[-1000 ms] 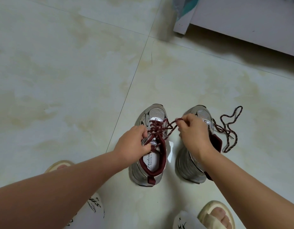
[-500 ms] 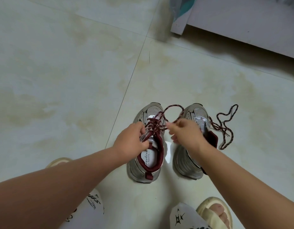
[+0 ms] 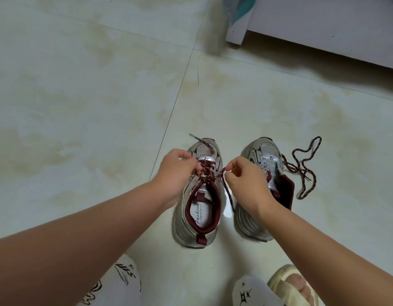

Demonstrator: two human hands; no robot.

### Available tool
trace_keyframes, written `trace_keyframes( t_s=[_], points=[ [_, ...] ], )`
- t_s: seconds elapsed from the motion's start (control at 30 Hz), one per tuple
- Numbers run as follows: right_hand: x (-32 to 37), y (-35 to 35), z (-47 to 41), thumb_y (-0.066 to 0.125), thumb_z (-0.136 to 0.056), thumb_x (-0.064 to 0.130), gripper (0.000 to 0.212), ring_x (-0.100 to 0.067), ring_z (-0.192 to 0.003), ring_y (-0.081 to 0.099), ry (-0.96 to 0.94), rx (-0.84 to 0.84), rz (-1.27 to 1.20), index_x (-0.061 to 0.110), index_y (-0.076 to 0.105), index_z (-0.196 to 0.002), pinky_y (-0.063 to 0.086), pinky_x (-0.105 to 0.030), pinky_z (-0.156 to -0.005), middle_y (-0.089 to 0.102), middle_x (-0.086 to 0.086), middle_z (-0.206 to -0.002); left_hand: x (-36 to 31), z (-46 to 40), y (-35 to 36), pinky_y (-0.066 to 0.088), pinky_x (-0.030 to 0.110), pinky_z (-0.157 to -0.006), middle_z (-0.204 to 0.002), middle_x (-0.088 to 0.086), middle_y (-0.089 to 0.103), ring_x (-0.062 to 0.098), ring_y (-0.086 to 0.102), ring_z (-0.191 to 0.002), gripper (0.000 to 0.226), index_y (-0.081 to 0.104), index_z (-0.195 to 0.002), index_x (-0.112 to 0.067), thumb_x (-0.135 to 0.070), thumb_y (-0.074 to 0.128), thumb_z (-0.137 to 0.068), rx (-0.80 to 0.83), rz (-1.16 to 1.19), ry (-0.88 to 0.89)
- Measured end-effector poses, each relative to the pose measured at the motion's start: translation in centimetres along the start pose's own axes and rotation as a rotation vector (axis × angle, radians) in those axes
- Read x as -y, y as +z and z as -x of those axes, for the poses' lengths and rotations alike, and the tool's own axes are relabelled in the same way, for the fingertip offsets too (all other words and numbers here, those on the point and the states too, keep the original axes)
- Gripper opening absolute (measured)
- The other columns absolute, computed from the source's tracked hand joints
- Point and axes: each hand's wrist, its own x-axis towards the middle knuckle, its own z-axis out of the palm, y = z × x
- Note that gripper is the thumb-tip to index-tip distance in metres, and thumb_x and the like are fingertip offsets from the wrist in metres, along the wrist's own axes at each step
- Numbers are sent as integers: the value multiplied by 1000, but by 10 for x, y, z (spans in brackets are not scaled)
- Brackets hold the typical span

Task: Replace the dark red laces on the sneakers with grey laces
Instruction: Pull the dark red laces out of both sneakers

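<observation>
Two grey sneakers with dark red collars stand side by side on the floor, toes pointing away. The left sneaker [image 3: 200, 219] carries a dark red lace [image 3: 207, 172] through its eyelets. My left hand [image 3: 176, 173] pinches that lace at the left side of the eyelets. My right hand [image 3: 244, 184] pinches the same lace on the right side, and one strand hangs down between the shoes. One lace tip lies across the toe. My right hand partly covers the right sneaker [image 3: 266, 155]. A loose dark red lace [image 3: 303, 166] trails from it onto the floor at the right.
The floor is pale glossy tile [image 3: 80, 107] with a grout line running toward the shoes. A grey furniture base [image 3: 323, 25] stands at the top right. My knees and a cream slipper [image 3: 295, 286] fill the bottom edge.
The lace loop above the left sneaker's toe is gone and a lace tip now lies across the toe. My left hand moved up to the upper eyelets. My right hand now pinches the lace lower.
</observation>
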Motion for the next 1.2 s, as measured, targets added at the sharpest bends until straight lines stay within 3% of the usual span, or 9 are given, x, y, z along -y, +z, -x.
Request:
trace_keyframes(
  t_s=[0.1, 0.2, 0.33, 0.47, 0.57, 0.67, 0.97, 1.1, 1.2],
  points=[
    [10, -1, -1, 50, -88, 10, 14, -16, -71, 49, -133, 9, 115, 18, 61, -87, 36, -26, -66, 53, 1, -80, -11, -5, -17, 47, 28, -61, -69, 5, 52, 14, 53, -50, 10, 48, -94, -10, -2, 46, -88, -128, 177, -1],
    [18, 1, -4, 51, -92, 20, 18, -19, -97, 49, -254, 48, 307, 16, 67, -96, 39, -28, -81, 54, -4, -99, -7, -9, -36, 42, 26, -48, -81, 8, 49, 16, 46, -44, 14, 44, -101, -11, -4, 46, -89, -307, 1, -25],
    [24, 11, -14, 50, -93, 22, 23, -24, -109, 44, -391, 195, 607, 19, 67, -108, 39, -30, -85, 54, -6, -108, 12, -4, -47, 44, 30, -53, -78, 7, 50, 27, 55, -64, 19, 46, -101, -10, -7, 55, -84, -128, -571, -130],
    [28, 19, -23, 52, -86, 6, 22, -28, -102, 52, -512, 241, 842, 13, 67, -101, 41, -30, -73, 58, -7, -103, 16, 3, -41, 42, 34, -87, -119, 9, 41, 29, 46, -109, 31, 53, -112, -20, -25, 59, -82, -15, -1132, -13],
    [30, 21, -27, 49, -84, 3, 23, -28, -99, 54, -548, 276, 888, 9, 65, -99, 41, -31, -70, 59, -9, -101, 14, 4, -31, 39, 34, -93, -114, 3, 46, 22, 43, -109, 22, 58, -105, -25, -23, 57, -82, 74, -1021, 230],
    [30, 21, -27, 47, -85, 6, 18, -30, -98, 53, -484, 308, 788, 4, 61, -97, 37, -31, -71, 57, -13, -103, 16, 9, -21, 41, 29, -76, -83, -9, 49, 15, 47, -82, 12, 52, -90, -25, -26, 60, -82, 229, -868, 285],
    [14, 5, -30, 46, -90, 8, 16, -18, -69, 52, -60, 151, 0, 15, 49, -75, 45, -32, -70, 53, 1, -73, 32, 8, -13, 34, 25, -67, -83, -12, 44, 14, 46, -78, 21, 42, -88, -25, -20, 60, -80, 48, -912, 409],
    [22, 9, -30, 62, -86, 23, 15, -16, -82, 50, -241, 286, 299, 15, 61, -100, 40, -27, -76, 51, 2, -88, 33, 7, -15, 38, 26, -68, -85, -10, 47, 14, 48, -79, 20, 45, -88, -24, -24, 63, -78, 75, -905, 395],
    [27, 25, -29, 60, -87, 21, 10, -20, -91, 51, -343, 314, 520, 12, 65, -91, 34, -26, -71, 45, 2, -89, 34, 6, -14, 38, 28, -68, -87, -7, 50, 16, 49, -80, 20, 48, -90, -21, -25, 63, -77, 71, -931, 385]
  ],
)
